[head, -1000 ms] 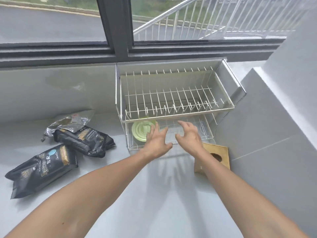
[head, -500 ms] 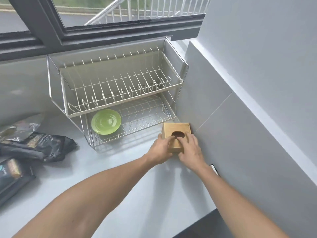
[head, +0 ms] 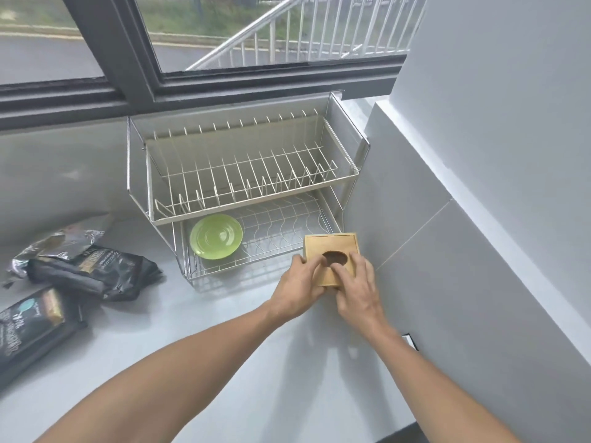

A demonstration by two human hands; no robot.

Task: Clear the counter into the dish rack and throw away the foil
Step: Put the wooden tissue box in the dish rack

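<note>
A square wooden box [head: 331, 247] with a round hole in its top sits at the right front corner of the two-tier wire dish rack [head: 243, 183]. My left hand [head: 299, 287] grips the box's left side and my right hand [head: 358, 287] holds its right side, fingers over the top. A green plate [head: 216, 237] lies on the rack's lower tier. The upper tier holds nothing. A crumpled silver foil wrapper [head: 54, 244] lies on the white counter [head: 224, 330] at far left.
Two black pouches [head: 92, 271] [head: 28, 324] lie on the counter beside the foil. A grey tiled wall [head: 463, 266] rises just right of the box. A window with a dark frame [head: 192, 87] runs behind the rack. The counter's right front edge drops off.
Both hands left the front of the rack's lower tier, moved right and closed on the wooden box. The view swung right, then partly back left.
</note>
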